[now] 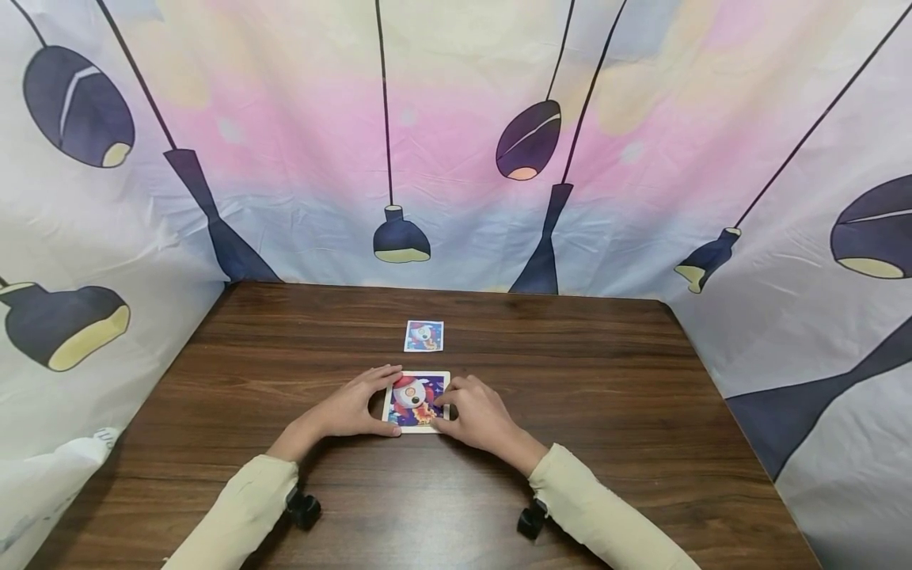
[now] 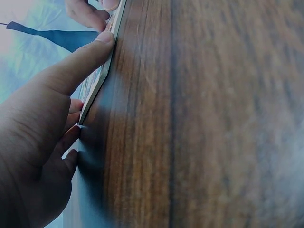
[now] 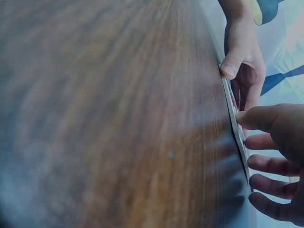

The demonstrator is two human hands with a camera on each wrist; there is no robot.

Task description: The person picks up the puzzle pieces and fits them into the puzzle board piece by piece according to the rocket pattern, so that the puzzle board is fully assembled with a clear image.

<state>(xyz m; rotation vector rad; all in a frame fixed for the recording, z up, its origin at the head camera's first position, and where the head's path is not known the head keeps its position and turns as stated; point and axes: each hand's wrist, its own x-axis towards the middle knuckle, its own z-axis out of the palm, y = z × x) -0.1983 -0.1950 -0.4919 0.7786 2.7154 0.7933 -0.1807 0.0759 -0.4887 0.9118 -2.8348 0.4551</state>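
Observation:
A square picture board [image 1: 413, 400] with a pale border lies flat on the brown table, its picture a white and red cartoon rocket with flames on dark blue. My left hand [image 1: 359, 402] spans the board's left side and holds it, fingers at the far corner and thumb on the near corner; the thumb [image 2: 80, 64] shows along the edge in the left wrist view. Over the right side is my right hand [image 1: 480, 413], its bent index finger and thumb touching the picture near its lower right. In the right wrist view its fingers [image 3: 273, 165] are spread apart along the board's edge.
A smaller square card [image 1: 424, 336] with a paler rocket picture lies beyond the board. Printed cloth with lamp shapes [image 1: 402, 237] hangs behind the wooden table [image 1: 570, 340] and at both sides. A white plastic bag [image 1: 57, 483] is at the left edge.

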